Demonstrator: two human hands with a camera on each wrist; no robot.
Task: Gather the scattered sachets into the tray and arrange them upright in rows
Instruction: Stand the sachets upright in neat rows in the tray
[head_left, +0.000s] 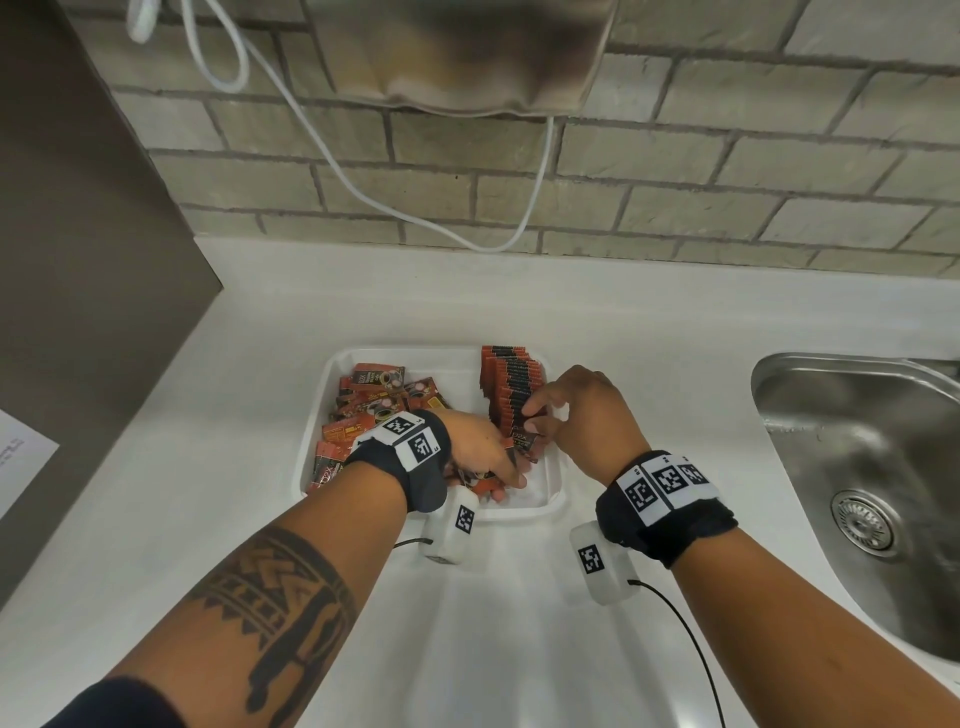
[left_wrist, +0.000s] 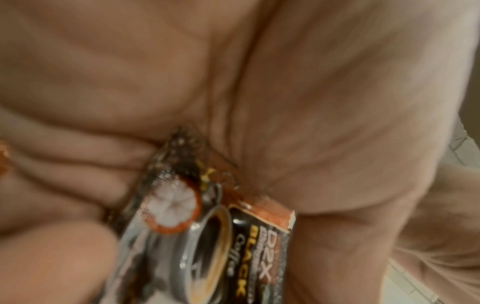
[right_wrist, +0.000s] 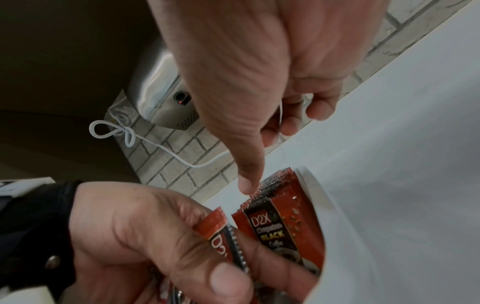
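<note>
Sachets (left_wrist: 207, 236) pinched in left fingers (right_wrist: 226, 281), half hidden; right fingers' (right_wrist: 246, 185) grip unclear.

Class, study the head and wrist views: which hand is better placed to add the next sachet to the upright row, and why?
The left hand: it already grips a sachet beside the upright row. The right hand only steadies that row with a fingertip.

Left hand (left_wrist: 233, 92) (palm) blurred
</note>
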